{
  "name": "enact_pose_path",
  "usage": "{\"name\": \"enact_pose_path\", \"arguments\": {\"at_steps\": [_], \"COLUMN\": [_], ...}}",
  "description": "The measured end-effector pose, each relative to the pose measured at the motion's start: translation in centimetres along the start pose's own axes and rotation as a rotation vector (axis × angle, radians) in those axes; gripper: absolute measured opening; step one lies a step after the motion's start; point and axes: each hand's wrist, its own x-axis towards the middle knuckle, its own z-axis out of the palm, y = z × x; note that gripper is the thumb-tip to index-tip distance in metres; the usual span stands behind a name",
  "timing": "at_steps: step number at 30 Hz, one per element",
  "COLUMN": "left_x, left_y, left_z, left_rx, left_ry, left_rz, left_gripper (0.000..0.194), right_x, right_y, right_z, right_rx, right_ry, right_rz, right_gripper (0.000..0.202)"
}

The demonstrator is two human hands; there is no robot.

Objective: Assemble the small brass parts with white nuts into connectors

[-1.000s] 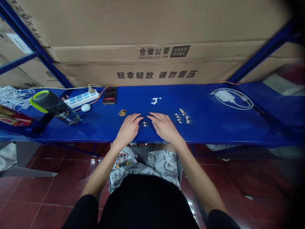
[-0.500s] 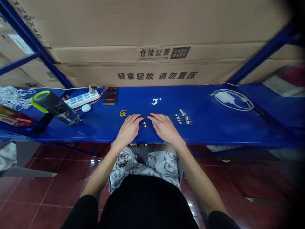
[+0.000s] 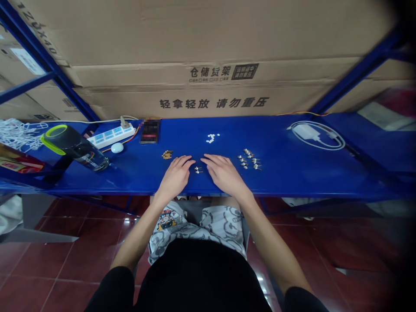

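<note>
Head | left hand [image 3: 175,174], right hand [image 3: 225,173]: each grip unclenched | 2 white-gold pieces [image 3: 197,171] between

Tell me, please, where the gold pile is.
In the head view, the gold pile lies on the shelf, just left of the left hand.

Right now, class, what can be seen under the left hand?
The blue tabletop shows around the left hand, but anything beneath its palm is covered from view. Two small white-and-gold pieces lie in plain sight between it and the right hand.
</note>
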Motion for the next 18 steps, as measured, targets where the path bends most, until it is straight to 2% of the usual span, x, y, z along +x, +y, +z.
{"name": "enact_pose_path", "arguments": {"at_steps": [18], "left_x": [-0.02], "left_y": [0.32], "left_z": [-0.2], "left_rx": [0.009], "left_ry": [-0.009], "left_rz": [-0.023], "left_gripper": [0.043], "right_x": [-0.08], "right_y": [0.31], "right_z": [0.35], "right_rx": [0.0], "right_ry": [0.017], "right_rz": [-0.009], "right_gripper": [0.046]}}
